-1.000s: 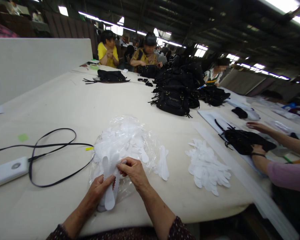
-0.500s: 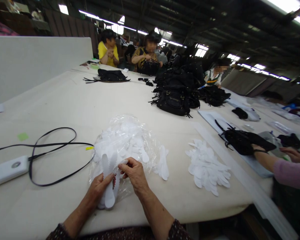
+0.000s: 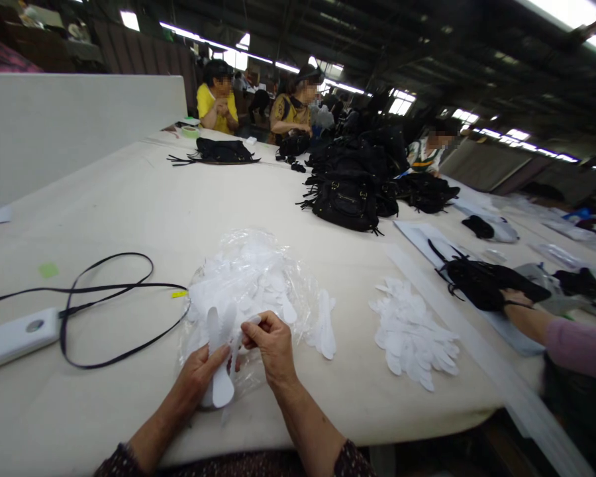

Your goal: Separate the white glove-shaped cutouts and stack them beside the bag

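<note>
My left hand is closed round some long white strips with rounded ends, held upright over the near side of a clear plastic bag. My right hand pinches the upper end of another thin white strip beside them. Under and behind both hands lies the clear plastic bag, filled with many similar white pieces. A small stack of white strips sits just right of the bag. Farther right is a loose, fanned pile of the same pieces.
Left on the table are a white device and a looped black strap. Black bags are heaped at the back. A co-worker's hand touches a black bag on the right. Other people stand beyond the table.
The strips in my left hand have shifted slightly right and up, and the strip at my right hand now stands edge-on. A co-worker at the back has moved a black item left.
</note>
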A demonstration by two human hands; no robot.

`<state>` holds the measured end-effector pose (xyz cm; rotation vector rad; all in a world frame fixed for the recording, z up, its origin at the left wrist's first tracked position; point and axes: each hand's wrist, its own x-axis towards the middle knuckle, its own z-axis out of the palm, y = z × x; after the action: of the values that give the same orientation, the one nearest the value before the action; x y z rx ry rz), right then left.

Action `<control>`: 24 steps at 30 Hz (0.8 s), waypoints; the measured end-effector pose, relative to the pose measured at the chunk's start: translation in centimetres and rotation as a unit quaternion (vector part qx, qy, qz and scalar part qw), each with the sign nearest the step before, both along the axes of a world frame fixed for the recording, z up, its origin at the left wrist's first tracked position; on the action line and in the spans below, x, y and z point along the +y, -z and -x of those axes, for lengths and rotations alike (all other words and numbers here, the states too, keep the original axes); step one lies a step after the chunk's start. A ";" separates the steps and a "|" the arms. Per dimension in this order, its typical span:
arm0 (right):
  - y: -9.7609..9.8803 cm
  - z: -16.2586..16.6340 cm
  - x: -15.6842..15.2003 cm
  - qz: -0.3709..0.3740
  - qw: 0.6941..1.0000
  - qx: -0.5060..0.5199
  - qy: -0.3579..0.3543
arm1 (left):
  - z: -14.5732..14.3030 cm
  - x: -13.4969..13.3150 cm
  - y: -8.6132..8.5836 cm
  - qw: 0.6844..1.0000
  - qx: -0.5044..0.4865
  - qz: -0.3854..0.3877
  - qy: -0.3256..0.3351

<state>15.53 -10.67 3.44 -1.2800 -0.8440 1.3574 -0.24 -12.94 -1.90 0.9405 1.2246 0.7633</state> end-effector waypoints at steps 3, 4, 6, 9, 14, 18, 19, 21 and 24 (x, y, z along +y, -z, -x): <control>-1.0 -1.2 -0.2 -0.046 0.997 -0.039 0.040 | 0.0 0.1 0.1 1.000 0.005 -0.012 -0.026; -1.5 -2.0 -0.3 -0.060 0.995 -0.051 0.055 | 0.1 0.2 0.0 0.999 0.009 -0.017 -0.033; -2.9 -4.2 -0.6 -0.084 0.990 -0.075 0.085 | 0.1 0.2 -0.1 0.999 0.019 -0.024 -0.030; -4.8 -9.1 -0.5 -0.113 0.979 -0.110 0.127 | 0.1 0.0 -0.3 0.999 0.021 -0.023 -0.018; -5.3 -18.2 0.6 -0.064 0.977 -0.153 0.133 | -0.2 -0.3 0.0 0.999 0.035 0.006 -0.031; -2.5 -21.6 2.1 0.005 0.975 -0.208 0.085 | -0.3 -0.3 0.5 0.997 0.060 0.019 -0.039; -1.6 -21.7 2.6 0.015 0.974 -0.215 0.070 | -0.2 -0.3 0.5 0.997 0.064 0.024 -0.038; -0.1 -21.8 3.5 0.025 0.970 -0.236 0.041 | -0.2 -0.3 0.6 0.996 0.076 0.033 -0.040; 0.7 -21.9 4.3 0.019 0.950 -0.310 0.042 | 0.0 -0.2 0.8 0.994 0.094 0.041 -0.038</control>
<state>37.42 -6.36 2.77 -1.7895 -1.1708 0.9042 -0.21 -13.17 -2.74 0.9168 1.4538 0.6902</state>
